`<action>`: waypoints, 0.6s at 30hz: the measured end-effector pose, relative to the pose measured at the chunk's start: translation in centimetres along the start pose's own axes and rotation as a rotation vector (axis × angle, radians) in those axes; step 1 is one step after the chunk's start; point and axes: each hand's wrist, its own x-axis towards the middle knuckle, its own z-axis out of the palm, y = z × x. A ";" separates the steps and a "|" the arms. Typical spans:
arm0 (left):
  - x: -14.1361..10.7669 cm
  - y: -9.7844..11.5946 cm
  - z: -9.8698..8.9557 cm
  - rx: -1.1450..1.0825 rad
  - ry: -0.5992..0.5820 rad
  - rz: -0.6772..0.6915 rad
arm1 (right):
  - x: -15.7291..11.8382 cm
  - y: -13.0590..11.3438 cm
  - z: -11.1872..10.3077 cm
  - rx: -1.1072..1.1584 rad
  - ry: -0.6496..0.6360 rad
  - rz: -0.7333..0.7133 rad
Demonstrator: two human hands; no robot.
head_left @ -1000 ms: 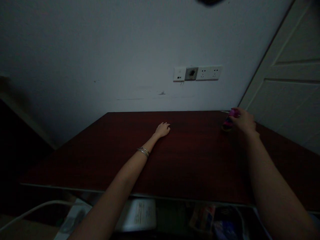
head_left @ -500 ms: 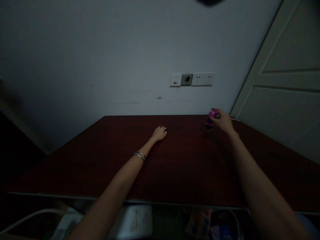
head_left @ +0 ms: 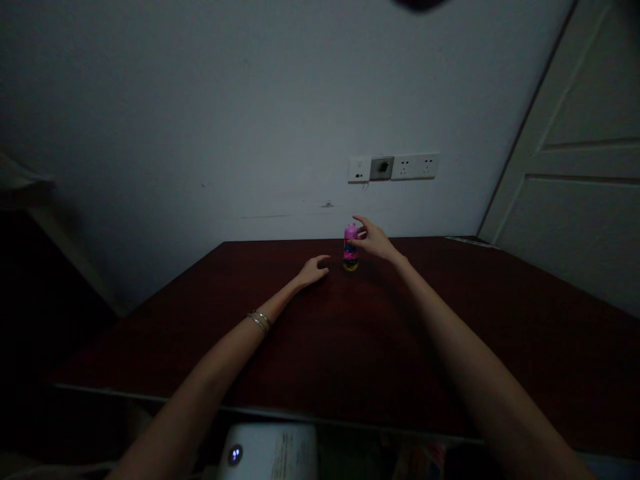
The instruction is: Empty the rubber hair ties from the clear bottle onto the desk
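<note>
A small pink bottle (head_left: 351,248) with a dark, yellowish base stands upright near the back middle of the dark red table (head_left: 330,347). My right hand (head_left: 373,240) is at its right side, thumb and fingers spread apart around the upper part, not closed on it. To the left of the bottle, my left hand (head_left: 313,271) rests low over the tabletop with thumb and fingers apart and nothing between them. A silvery bracelet is on my left wrist.
Behind the table is a pale wall with a row of sockets (head_left: 394,167). A panelled door (head_left: 585,173) stands at the right. Below the front edge sits a white box-like device (head_left: 270,450) with a lit display, beside dim items.
The pink bottle has moved left from the right side and now stands upright. My right hand moved with it and has loosened its fingers. My left hand has opened its thumb away from its fingers.
</note>
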 end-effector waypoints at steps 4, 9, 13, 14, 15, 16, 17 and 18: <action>-2.1 1.2 -2.4 -0.195 -0.079 0.081 | 1.6 -1.8 3.2 0.094 -0.072 -0.067; -3.9 2.7 -4.6 -0.308 0.028 0.077 | 2.5 -4.0 7.2 0.160 -0.174 -0.153; -4.8 2.9 -5.8 -0.286 0.165 -0.015 | 2.5 -5.7 9.6 0.217 -0.246 -0.212; -5.0 2.8 -6.0 -0.286 0.191 -0.035 | 2.4 -6.0 10.1 0.241 -0.258 -0.220; -5.2 2.7 -6.3 -0.294 0.209 -0.053 | 2.3 -6.2 10.6 0.271 -0.271 -0.222; -5.4 2.6 -6.4 -0.306 0.217 -0.065 | 2.3 -6.3 11.0 0.307 -0.284 -0.215; -5.6 2.5 -6.6 -0.318 0.220 -0.071 | 2.2 -6.4 11.4 0.348 -0.296 -0.200; -5.8 2.5 -6.8 -0.321 0.222 -0.071 | 2.1 -6.4 11.7 0.389 -0.305 -0.178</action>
